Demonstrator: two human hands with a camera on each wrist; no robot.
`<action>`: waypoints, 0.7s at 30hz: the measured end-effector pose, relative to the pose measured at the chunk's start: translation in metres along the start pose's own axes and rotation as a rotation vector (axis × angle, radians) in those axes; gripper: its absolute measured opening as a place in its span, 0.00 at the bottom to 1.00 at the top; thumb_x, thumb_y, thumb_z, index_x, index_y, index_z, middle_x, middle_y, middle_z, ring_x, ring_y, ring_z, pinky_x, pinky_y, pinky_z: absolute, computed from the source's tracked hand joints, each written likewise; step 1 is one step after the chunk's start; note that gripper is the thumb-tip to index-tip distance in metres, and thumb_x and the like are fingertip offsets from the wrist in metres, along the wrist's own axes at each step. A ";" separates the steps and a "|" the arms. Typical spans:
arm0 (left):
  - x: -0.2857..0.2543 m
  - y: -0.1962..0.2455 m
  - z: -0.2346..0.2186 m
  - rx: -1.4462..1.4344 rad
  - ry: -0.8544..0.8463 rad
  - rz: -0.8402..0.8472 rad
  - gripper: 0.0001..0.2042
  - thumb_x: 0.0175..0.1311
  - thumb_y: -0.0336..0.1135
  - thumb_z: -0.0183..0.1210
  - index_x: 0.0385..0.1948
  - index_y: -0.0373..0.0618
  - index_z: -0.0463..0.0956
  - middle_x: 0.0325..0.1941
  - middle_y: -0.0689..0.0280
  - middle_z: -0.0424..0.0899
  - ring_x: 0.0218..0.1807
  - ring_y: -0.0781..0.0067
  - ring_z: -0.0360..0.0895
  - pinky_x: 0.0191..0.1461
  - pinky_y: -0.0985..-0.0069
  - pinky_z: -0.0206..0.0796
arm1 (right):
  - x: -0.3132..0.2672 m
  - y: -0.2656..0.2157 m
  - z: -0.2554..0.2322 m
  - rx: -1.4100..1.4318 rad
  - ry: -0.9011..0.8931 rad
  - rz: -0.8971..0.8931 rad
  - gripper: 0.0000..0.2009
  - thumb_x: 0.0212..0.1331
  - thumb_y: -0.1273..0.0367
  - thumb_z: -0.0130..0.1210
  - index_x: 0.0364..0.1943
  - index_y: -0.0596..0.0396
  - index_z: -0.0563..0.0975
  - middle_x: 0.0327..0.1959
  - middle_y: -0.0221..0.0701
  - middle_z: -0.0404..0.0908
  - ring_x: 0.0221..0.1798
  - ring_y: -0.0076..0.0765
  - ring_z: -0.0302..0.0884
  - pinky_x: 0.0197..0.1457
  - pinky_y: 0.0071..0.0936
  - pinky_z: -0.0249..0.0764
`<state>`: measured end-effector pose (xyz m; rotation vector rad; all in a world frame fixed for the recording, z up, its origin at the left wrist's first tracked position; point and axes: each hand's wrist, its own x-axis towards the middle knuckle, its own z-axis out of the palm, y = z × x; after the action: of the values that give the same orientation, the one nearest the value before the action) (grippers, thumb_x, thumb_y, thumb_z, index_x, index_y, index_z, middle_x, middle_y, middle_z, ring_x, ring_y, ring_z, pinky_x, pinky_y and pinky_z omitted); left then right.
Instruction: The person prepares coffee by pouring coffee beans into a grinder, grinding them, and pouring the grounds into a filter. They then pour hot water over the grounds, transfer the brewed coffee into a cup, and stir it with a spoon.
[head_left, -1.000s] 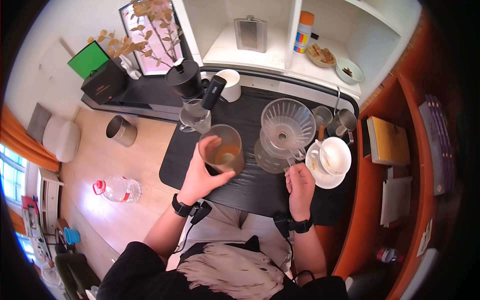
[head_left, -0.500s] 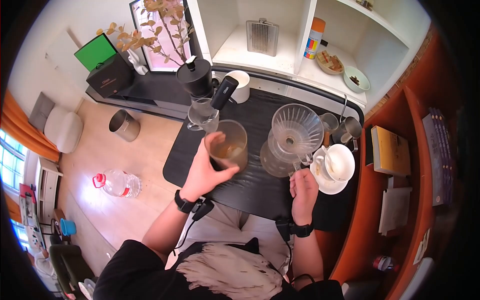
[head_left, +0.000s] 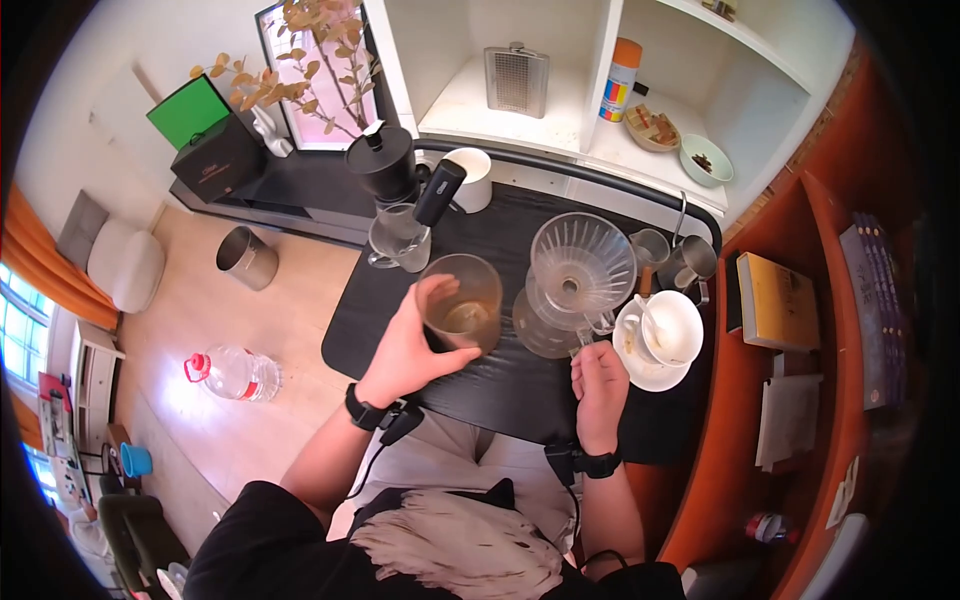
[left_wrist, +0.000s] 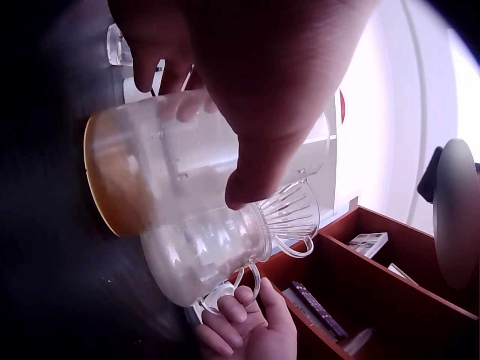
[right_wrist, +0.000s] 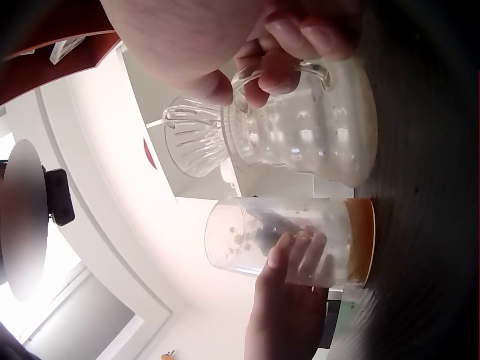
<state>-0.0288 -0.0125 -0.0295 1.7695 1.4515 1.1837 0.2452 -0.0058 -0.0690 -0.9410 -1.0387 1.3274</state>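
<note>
My left hand point(head_left: 405, 345) curls round a tall clear glass point(head_left: 465, 300), thumb on the near side, fingers on the far side. A shallow layer of brown liquid point(right_wrist: 361, 244) lies at its bottom, close to the black table top. To the right stands a glass coffee server point(head_left: 540, 325) with a ribbed clear dripper point(head_left: 583, 250) on top. My right hand point(head_left: 600, 390) pinches the server's handle, and the left wrist view shows its fingers curled at the handle loop point(left_wrist: 255, 281). No paper or grounds show in the dripper.
Behind the glass stand a small glass pitcher point(head_left: 402, 240), a black hand grinder point(head_left: 382, 165) and a white mug point(head_left: 470, 180). Right of the server are a white cup point(head_left: 680, 328) on a saucer point(head_left: 648, 378) and a metal cup point(head_left: 690, 262). A wooden shelf point(head_left: 715, 400) borders the right side.
The tall glass in my left hand has shifted a little right, closer to the server. The brown liquid in it has moved about. My right hand stays at the server's handle.
</note>
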 end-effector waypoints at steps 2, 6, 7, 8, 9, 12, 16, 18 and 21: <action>0.006 0.001 0.000 0.033 0.043 -0.031 0.45 0.50 0.35 0.80 0.71 0.37 0.64 0.69 0.50 0.76 0.75 0.55 0.73 0.77 0.63 0.64 | 0.001 -0.002 0.000 -0.018 0.009 -0.013 0.10 0.79 0.67 0.55 0.35 0.55 0.77 0.31 0.21 0.77 0.32 0.13 0.68 0.37 0.14 0.63; 0.007 0.003 0.001 0.027 0.085 -0.062 0.45 0.50 0.35 0.79 0.71 0.37 0.64 0.70 0.49 0.76 0.75 0.56 0.73 0.78 0.63 0.64 | 0.000 -0.001 0.001 -0.021 0.008 0.017 0.11 0.79 0.67 0.54 0.35 0.56 0.77 0.31 0.22 0.77 0.32 0.14 0.68 0.38 0.15 0.65; 0.007 0.003 0.002 0.000 0.043 -0.061 0.44 0.51 0.35 0.79 0.71 0.36 0.63 0.70 0.49 0.76 0.75 0.55 0.73 0.78 0.63 0.64 | 0.001 -0.001 0.001 -0.022 0.008 0.015 0.11 0.79 0.67 0.54 0.35 0.56 0.77 0.31 0.22 0.77 0.32 0.14 0.68 0.38 0.15 0.65; 0.007 0.003 0.000 -0.003 0.041 -0.058 0.44 0.51 0.35 0.79 0.71 0.36 0.63 0.70 0.49 0.76 0.75 0.55 0.73 0.78 0.63 0.64 | 0.000 0.000 0.001 -0.020 0.000 -0.001 0.11 0.79 0.67 0.54 0.35 0.56 0.77 0.31 0.22 0.77 0.33 0.14 0.68 0.38 0.15 0.65; 0.006 0.001 -0.004 0.013 0.039 -0.047 0.44 0.51 0.35 0.79 0.71 0.37 0.63 0.70 0.49 0.76 0.76 0.55 0.73 0.78 0.63 0.63 | 0.000 0.000 0.000 -0.017 -0.004 -0.018 0.11 0.79 0.67 0.54 0.35 0.56 0.77 0.31 0.22 0.77 0.33 0.14 0.68 0.39 0.15 0.65; 0.015 -0.004 0.001 0.027 0.076 -0.050 0.45 0.51 0.35 0.79 0.71 0.37 0.63 0.71 0.49 0.76 0.76 0.56 0.72 0.79 0.63 0.62 | 0.001 0.003 0.003 -0.070 0.004 -0.069 0.12 0.80 0.64 0.53 0.36 0.53 0.76 0.30 0.20 0.75 0.25 0.09 0.63 0.27 0.11 0.57; 0.014 -0.001 0.003 -0.026 0.058 -0.059 0.46 0.49 0.32 0.80 0.72 0.36 0.62 0.71 0.49 0.76 0.76 0.56 0.72 0.79 0.63 0.62 | 0.001 0.001 0.001 -0.047 -0.007 -0.029 0.11 0.80 0.65 0.53 0.37 0.53 0.76 0.31 0.21 0.76 0.26 0.09 0.64 0.27 0.11 0.58; 0.010 -0.008 -0.003 -0.059 -0.023 -0.033 0.47 0.49 0.31 0.80 0.72 0.36 0.62 0.71 0.48 0.76 0.77 0.56 0.71 0.79 0.63 0.63 | -0.001 0.001 0.001 -0.017 -0.005 -0.014 0.11 0.79 0.68 0.54 0.35 0.56 0.77 0.31 0.23 0.77 0.33 0.15 0.69 0.39 0.16 0.66; 0.014 -0.012 -0.003 -0.071 0.046 -0.099 0.47 0.49 0.31 0.80 0.73 0.37 0.62 0.71 0.48 0.76 0.77 0.55 0.72 0.79 0.63 0.63 | 0.000 -0.001 0.002 -0.029 0.000 -0.009 0.11 0.79 0.68 0.54 0.36 0.56 0.77 0.32 0.23 0.78 0.33 0.14 0.69 0.39 0.16 0.66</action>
<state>-0.0363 0.0037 -0.0347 1.6136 1.4872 1.2167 0.2436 -0.0063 -0.0673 -0.9572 -1.0634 1.3077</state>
